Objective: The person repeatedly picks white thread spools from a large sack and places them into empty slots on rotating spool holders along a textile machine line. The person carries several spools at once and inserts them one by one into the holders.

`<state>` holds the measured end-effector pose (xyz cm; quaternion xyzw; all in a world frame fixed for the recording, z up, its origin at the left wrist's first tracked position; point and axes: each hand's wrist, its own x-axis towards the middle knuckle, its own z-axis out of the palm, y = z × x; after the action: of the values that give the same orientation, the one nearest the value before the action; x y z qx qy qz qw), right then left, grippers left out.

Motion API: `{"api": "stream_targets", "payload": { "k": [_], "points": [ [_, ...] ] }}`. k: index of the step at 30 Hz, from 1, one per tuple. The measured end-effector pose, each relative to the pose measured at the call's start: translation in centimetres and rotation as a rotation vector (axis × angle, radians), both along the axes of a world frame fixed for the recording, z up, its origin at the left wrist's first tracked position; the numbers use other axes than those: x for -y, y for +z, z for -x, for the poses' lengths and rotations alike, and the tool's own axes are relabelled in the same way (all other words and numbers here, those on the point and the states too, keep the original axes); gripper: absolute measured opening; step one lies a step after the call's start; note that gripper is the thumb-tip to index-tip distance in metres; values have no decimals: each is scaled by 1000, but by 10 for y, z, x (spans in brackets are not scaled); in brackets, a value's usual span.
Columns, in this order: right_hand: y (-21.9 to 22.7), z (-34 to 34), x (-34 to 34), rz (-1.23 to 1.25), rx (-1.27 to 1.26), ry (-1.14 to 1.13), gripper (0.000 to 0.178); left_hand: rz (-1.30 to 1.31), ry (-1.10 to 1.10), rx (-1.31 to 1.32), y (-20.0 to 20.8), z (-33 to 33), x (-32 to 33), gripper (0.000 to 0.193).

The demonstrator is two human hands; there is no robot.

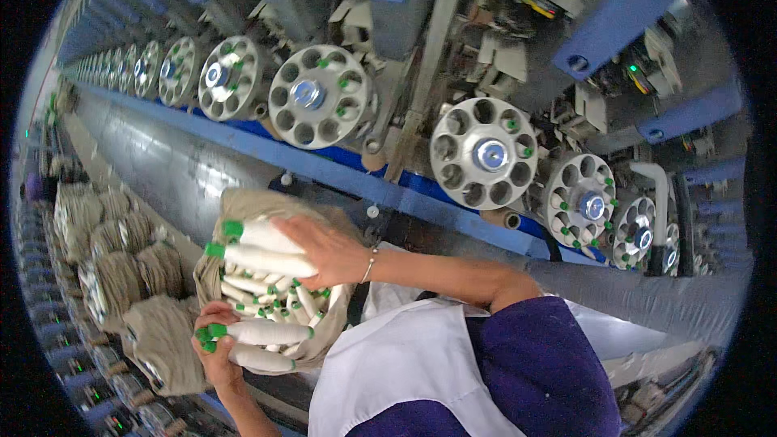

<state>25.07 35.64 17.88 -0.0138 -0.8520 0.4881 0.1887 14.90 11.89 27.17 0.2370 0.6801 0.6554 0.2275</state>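
Observation:
In front of my apron an open beige cloth sack (340, 214) is full of white yarn bobbins (279, 285) with green ends. My right hand (320, 251) reaches in from the right above the sack. It is closed around white yarn bobbins (263, 259), whose green ends point left. At the sack's near left side, my left hand (212, 356) grips more yarn bobbins (263, 333) by their green ends, their white bodies lying over the sack's contents. Parts of the fingers on both hands are hidden by the bobbins.
A row of round metal magazines (322, 97) with holes, some holding green-tipped bobbins, runs along the machine. Its blue rail (340, 178) lies beyond the sack. More filled cloth sacks (166, 344) stand at the left. A dark grey handle (684, 222) rises at the right.

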Motion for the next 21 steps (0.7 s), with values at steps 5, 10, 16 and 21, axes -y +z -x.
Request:
{"api": "stream_targets", "payload": {
  "k": [5, 10, 16, 21],
  "points": [
    [19, -14, -6, -101, -242, 85, 103, 308, -225, -330, 34, -9, -47, 43],
    [24, -37, -38, 180, -204, 42, 105, 189, -193, -327, 37, -23, -105, 46],
    [21, -49, -82, 1174, -213, -152, 82, -102, -627, -663, 50, 3, -151, 39],
    [16, -48, -67, 813, -245, -455, 76, -131, -711, -508, 37, 16, -174, 39]
  ]
}}
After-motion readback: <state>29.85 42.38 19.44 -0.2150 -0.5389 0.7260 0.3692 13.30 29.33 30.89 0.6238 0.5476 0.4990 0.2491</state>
